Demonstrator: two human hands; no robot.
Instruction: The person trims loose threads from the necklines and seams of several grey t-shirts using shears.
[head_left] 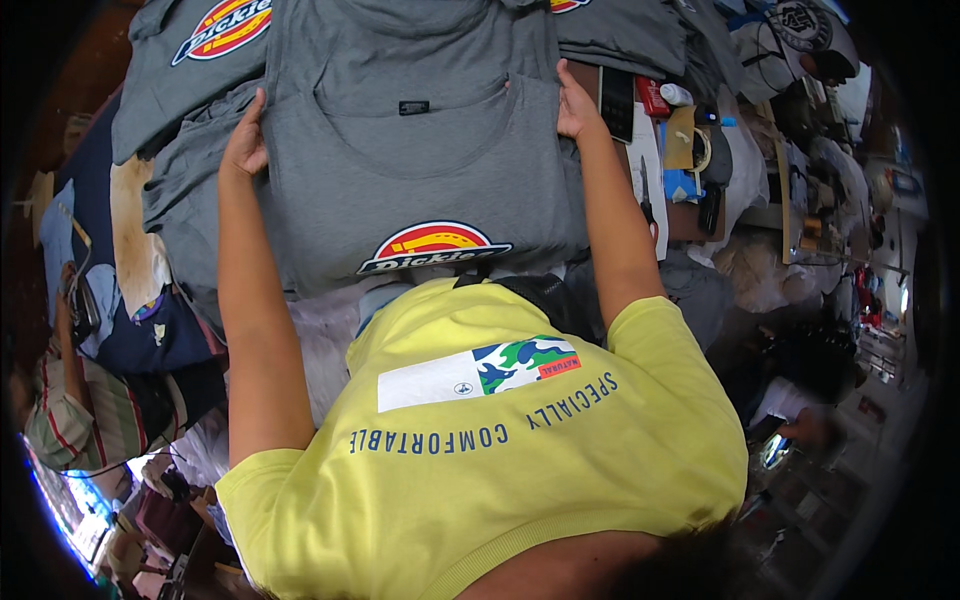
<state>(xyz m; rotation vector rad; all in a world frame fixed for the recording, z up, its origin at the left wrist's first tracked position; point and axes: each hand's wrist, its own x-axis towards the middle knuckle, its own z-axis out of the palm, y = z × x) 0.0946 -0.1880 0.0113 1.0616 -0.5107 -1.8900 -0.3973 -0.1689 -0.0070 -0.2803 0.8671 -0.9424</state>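
Note:
A grey T-shirt (pixel 420 185) lies folded in front of me, its wide neckline facing up with a small dark label inside. A red, yellow and blue printed logo shows along its near edge. My left hand (pixel 246 143) is at the shirt's left side, thumb pointing away from me and the other fingers mostly hidden at the cloth. Opposite it, my right hand (pixel 578 108) holds the right side in much the same way. Beneath and beyond are more grey T-shirts (pixel 205 120), some with the same logo.
On the right are a dark phone (pixel 616 104), a red box (pixel 651 98), a white-capped bottle (pixel 677 94), scissors (pixel 646 190) and a tape roll (pixel 702 150). A cap (pixel 806 32) lies farther back. A person in a striped top (pixel 75 415) works at the left.

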